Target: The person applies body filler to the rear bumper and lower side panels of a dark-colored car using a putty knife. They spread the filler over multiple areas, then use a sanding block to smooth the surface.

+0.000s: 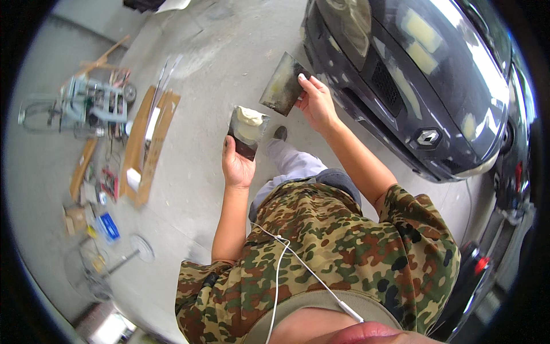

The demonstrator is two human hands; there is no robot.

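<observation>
We look to be mid-prep: cream-coloured paste (251,116) loaded on one plate, the other plate ready to work it. Our judgement only, one frame. Next move probably calls for bringing the right hand's plate across to the paste at a low angle, with the left hand kept steady so the load doesn't slide off the far end.

Hands: apart, each clamped on its own plate. Left hand (238,166) grips the near, dark end of the left plate (245,149), thumb on its left side. Right hand (316,106) pinches the right plate (281,86) by its right side, thumb on top (fingers beneath are mostly hidden, so we can't tell the full grip).

Paste sits beyond the left fingers, heaped at the plate's far end. Right plate hangs left of the right hand, tilted, smeared yellowish, not touching the left plate. Dark car (372,74) with pale patches (422,31) stands to the right of the right hand, not in contact with either plate.
</observation>
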